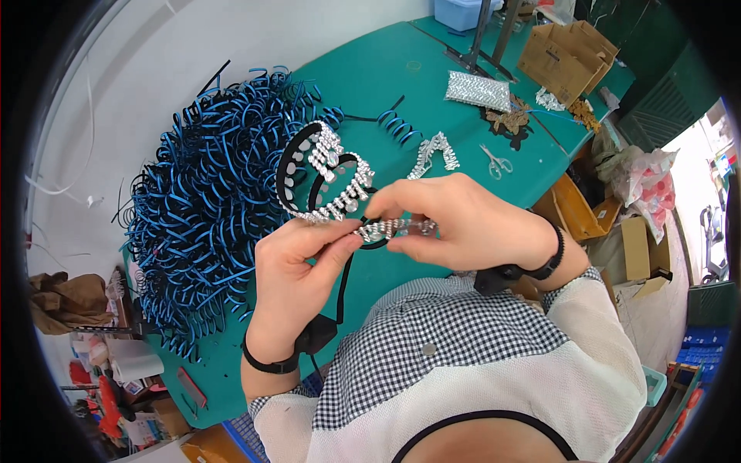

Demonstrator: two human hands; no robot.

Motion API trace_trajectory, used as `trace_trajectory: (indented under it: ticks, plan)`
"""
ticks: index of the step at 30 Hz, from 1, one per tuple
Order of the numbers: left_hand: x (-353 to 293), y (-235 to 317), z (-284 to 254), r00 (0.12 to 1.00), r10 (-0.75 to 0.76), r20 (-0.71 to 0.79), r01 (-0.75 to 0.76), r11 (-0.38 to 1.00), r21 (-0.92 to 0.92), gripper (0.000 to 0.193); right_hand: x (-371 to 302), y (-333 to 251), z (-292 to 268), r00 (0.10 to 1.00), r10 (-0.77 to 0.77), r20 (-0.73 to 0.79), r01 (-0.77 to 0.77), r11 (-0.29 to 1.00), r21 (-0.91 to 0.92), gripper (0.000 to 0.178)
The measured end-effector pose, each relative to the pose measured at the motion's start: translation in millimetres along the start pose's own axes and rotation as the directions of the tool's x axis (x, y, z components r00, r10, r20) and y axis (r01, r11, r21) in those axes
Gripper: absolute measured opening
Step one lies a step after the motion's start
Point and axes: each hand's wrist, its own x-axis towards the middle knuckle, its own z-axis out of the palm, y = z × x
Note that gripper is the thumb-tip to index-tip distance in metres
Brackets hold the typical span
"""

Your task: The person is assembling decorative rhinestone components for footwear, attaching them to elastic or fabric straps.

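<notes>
A sparkling rhinestone trim (340, 207) with a black backing and silvery round spots loops up above my hands in a loose coil. Its lower part (382, 229) runs between my two hands. My left hand (293, 266) pinches this part with thumb and forefinger at its left side. From the right, my right hand (482, 220) grips the same trim, thumb below and fingers above, partly hiding it. A black strip (343, 289) hangs down beside my left hand. Just beyond my right hand lies a zigzag piece of rhinestone trim (434, 154) on the green table (363, 65).
A large heap of blue-and-black coiled strips (216, 201) covers the table's left side. One loose coil (397, 127) lies beyond my hands. Scissors (496, 162), a clear bag of silvery pieces (478, 91) and a cardboard box (567, 58) sit toward the right. Yellow bins (575, 204) stand past the edge.
</notes>
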Motion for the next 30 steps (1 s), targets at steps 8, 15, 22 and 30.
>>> trace_trajectory:
  ticks: [8, 15, 22, 30]
  plan:
    - [-1.9, 15.6, -1.5, 0.997, 0.047, 0.069, -0.048, 0.999, 0.021, 0.017, -14.8, -7.1, -3.2, 0.985, -0.134, -0.108, 0.107, 0.968, -0.225, 0.020]
    - [1.9, 14.3, -7.8, 0.998, 0.052, 0.035, -0.056, 0.993, 0.101, 0.020, -9.4, 15.9, -4.0, 0.921, -0.338, -0.196, 0.224, 0.867, -0.445, 0.023]
    - [2.7, 18.5, -19.1, 0.972, -0.219, 0.080, 0.233, 0.922, -0.308, 0.020, -11.1, 27.1, -6.1, 0.973, -0.074, -0.220, 0.103, 0.987, 0.124, 0.026]
    - [0.7, 18.1, -25.1, 0.974, -0.213, 0.074, 0.225, 0.944, -0.240, 0.020, -12.3, 23.1, -14.7, 0.999, 0.048, -0.014, -0.038, 0.912, 0.409, 0.020]
